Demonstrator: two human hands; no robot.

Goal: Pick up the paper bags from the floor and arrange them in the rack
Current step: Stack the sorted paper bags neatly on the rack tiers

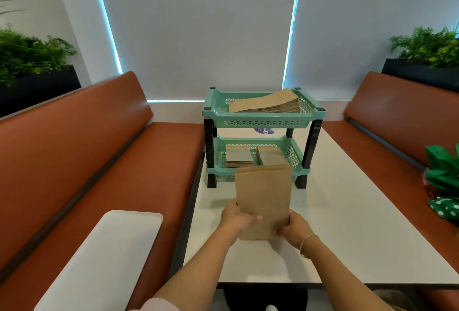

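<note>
A flat brown paper bag [264, 194] stands upright above the white table, held at its lower edge by both hands. My left hand [237, 219] grips its left side and my right hand [294, 228] grips its right side. Behind it stands a mint-green two-tier rack [263, 123] with black legs. The top tier holds a slanted stack of brown bags [268, 103]. Two small stacks of bags [239, 156] lie in the lower tier, partly hidden by the held bag.
The white table [347, 223] runs between two orange-brown benches [99, 161]. A white tray [104, 256] lies on the left bench seat. Green bags [444, 181] sit on the right bench. Planters stand behind both backrests.
</note>
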